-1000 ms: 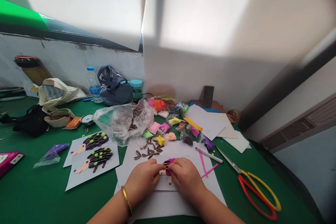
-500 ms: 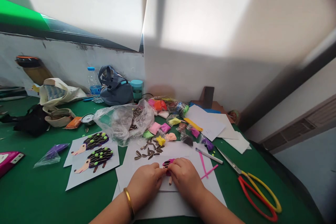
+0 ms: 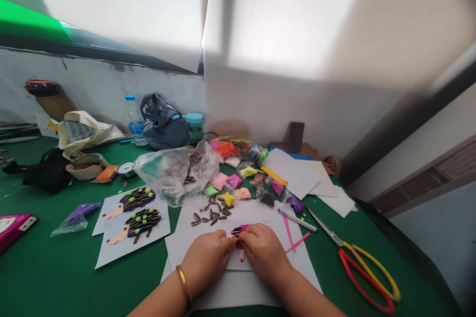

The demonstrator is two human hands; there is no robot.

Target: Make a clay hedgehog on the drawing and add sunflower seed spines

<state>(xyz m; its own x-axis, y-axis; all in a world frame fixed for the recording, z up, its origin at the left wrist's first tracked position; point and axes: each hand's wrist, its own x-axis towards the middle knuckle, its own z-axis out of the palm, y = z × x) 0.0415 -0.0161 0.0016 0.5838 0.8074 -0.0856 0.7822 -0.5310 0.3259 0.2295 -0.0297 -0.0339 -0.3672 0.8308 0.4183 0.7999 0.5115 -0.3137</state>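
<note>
Over white paper, my left hand and my right hand meet with bent fingers, closed at a small pink clay figure. Dark striped seeds sit on the figure, and a peach-coloured leg with a dark tip shows below. My fingertips touch it and hide most of it; whatever is pinched between them is hidden. Loose sunflower seeds and a yellow clay piece lie just beyond my hands. Two finished-looking clay hedgehogs with seed spines and green dots lie on paper to the left.
Red and yellow scissors, a white pen and pink clay strips lie on the right. Behind are a clear bag of seeds, several clay packets, a water bottle and a blue bag. A purple packet lies left.
The view has shifted very slightly. Both hands stay at the pink clay figure in nearly the same position, with only slight finger movement.
</note>
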